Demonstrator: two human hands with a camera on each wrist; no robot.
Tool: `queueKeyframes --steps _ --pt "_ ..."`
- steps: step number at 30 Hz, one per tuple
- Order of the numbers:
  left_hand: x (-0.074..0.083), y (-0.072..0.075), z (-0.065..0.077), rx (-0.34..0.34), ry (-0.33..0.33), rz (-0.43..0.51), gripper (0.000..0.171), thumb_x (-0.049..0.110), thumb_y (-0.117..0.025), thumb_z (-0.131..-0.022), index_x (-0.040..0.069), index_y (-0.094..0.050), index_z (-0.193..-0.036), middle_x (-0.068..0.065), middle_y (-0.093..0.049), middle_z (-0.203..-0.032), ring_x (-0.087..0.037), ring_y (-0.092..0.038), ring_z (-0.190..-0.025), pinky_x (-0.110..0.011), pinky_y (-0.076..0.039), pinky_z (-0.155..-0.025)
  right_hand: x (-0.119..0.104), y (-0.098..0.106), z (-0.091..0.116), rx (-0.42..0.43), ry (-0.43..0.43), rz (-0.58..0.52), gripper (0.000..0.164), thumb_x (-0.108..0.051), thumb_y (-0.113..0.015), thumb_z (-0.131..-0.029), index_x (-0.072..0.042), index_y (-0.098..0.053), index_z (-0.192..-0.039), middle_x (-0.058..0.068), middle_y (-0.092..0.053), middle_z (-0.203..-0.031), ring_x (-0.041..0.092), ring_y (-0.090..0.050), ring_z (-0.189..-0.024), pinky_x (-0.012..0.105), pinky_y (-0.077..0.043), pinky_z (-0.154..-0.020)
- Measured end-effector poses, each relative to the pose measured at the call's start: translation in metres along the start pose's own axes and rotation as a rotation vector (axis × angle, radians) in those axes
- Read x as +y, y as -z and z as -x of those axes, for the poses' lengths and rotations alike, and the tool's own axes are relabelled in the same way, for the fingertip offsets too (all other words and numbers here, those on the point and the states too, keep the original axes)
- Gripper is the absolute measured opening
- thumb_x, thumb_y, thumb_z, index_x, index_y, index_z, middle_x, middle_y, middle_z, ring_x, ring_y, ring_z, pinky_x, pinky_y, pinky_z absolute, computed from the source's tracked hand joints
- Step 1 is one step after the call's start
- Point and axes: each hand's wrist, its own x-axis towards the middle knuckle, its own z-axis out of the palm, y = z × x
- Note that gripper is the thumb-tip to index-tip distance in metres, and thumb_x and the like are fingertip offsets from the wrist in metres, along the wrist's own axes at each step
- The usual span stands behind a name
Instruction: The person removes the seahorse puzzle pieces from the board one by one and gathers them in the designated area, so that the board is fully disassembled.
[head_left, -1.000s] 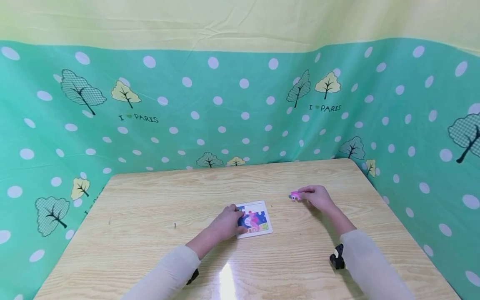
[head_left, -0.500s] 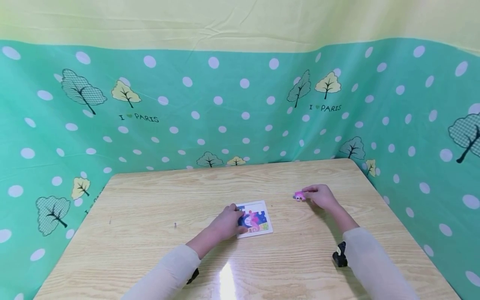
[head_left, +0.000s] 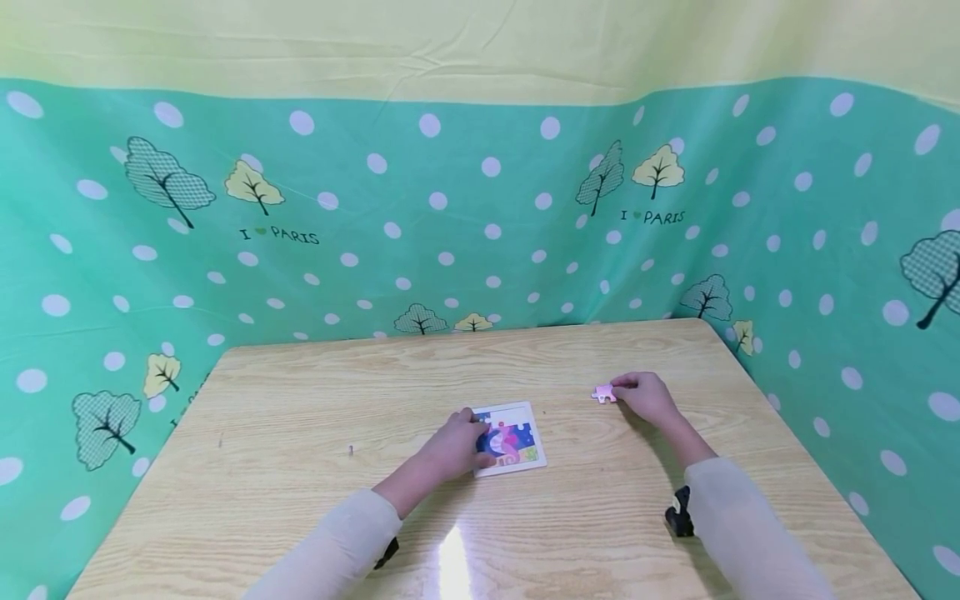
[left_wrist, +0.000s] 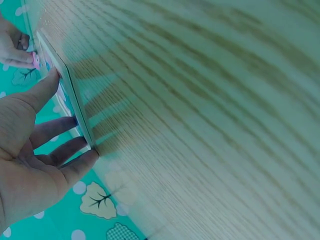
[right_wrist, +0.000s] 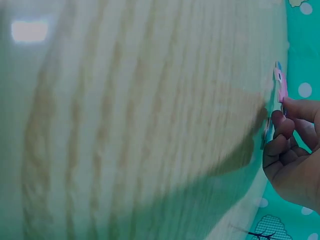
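My right hand pinches a pink jigsaw piece between thumb and fingertip, above the far right part of the table. In the right wrist view that pink piece stands on edge, with an eye printed on it. A second piece with some blue shows beside the curled lower fingers; whether they hold it cannot be told. My left hand rests on the left side of a white-framed jigsaw puzzle, fingers spread and fairly straight. The puzzle shows a pink figure on blue, with a white gap along its top.
The wooden table has a small dark speck left of the puzzle. A green dotted cloth hangs behind and beside the table. Black wrist cameras sit under the sleeves.
My right hand has shifted slightly right with the pink piece. The piece has turned, so its knobbed outline now shows more plainly. The left hand and puzzle stay put.
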Motion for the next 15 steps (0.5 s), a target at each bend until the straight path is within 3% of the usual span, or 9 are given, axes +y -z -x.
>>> queueKeyframes --steps 15 --pt "0.0032 0.0038 0.0036 0.006 -0.011 -0.010 0.058 0.038 -0.069 -0.083 0.003 -0.057 -0.128 -0.014 -0.054 -0.118 -0.021 -0.051 -0.100 -0.034 -0.049 -0.090 0.0041 -0.0052 0.0011 0.053 0.042 0.032 0.029 -0.015 -0.053 -0.094 0.003 -0.062 -0.115 0.024 -0.061 -0.114 0.036 -0.055 -0.106 0.046 -0.046 -0.089"
